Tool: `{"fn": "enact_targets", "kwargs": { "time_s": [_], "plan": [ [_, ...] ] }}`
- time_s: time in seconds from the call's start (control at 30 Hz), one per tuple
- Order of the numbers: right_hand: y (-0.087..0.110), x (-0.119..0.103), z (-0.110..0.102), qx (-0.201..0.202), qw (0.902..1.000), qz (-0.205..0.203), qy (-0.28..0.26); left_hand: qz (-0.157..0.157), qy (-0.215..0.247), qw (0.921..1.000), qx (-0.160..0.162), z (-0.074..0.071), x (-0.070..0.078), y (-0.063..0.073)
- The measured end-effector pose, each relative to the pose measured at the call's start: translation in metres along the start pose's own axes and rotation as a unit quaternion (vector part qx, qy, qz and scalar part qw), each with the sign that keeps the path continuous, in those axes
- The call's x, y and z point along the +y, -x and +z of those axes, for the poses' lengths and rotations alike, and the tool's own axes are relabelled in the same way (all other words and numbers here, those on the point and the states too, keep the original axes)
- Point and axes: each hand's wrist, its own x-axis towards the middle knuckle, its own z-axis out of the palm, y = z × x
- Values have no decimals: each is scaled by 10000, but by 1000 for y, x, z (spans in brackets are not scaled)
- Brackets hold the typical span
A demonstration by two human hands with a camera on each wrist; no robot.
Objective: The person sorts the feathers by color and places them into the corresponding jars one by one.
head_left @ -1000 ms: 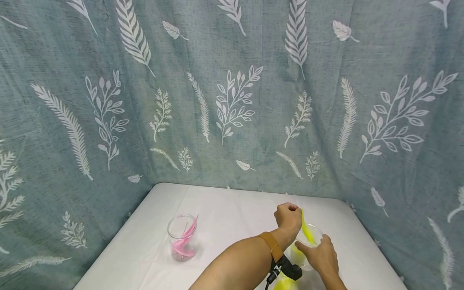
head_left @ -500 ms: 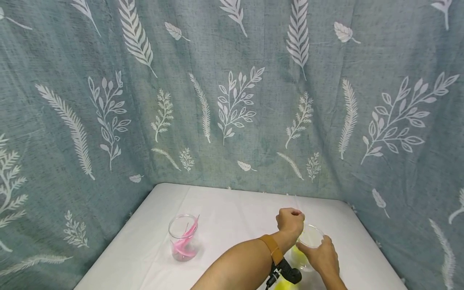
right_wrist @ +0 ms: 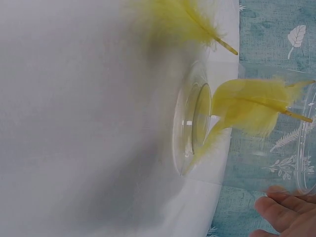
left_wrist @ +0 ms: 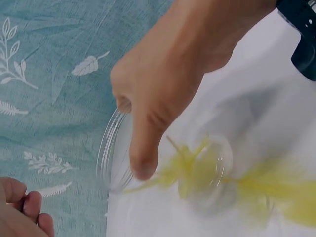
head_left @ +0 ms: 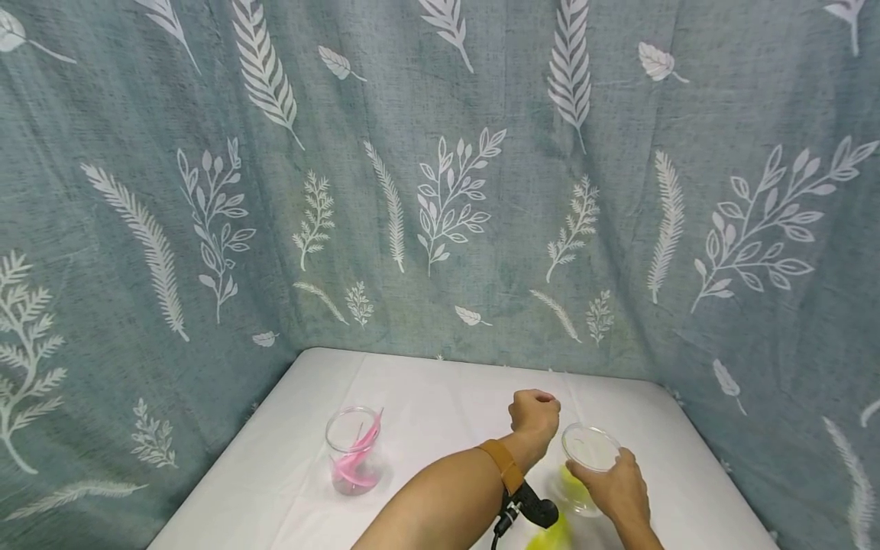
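Observation:
A clear jar stands at the right side of the white table. Near its top, my right hand grips it; the thumb lies over the near side in the left wrist view. Yellow feathers are inside the jar, with quills pointing toward the rim. To the left of the jar and beyond it, my left hand hovers with loosely curled fingers that hold nothing. Outside, next to the jar, lies another yellow feather, partly cut off by the head view's lower edge.
A second clear jar holding pink feathers stands on the left part of the table. One pink feather sticks up past its rim. Blue-green leaf-patterned curtains hang behind and beside the table.
My left hand, which pinched a yellow feather over the jar, has let it go into the jar and moved left, away from the rim. My right hand keeps its grip.

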Motion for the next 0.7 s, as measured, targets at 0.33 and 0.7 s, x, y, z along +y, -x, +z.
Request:
{"fn": "enact_targets", "kwargs": {
  "time_s": [0.33, 0.7],
  "plan": [
    [1, -2, 3, -109, 9996, 250, -16, -219, -153, 9996, -60, -29, -18, -24],
    [1, 0, -1, -153, 9999, -23, -11, -879, -776, 9920, -463, -66, -55, -38]
  ]
}}
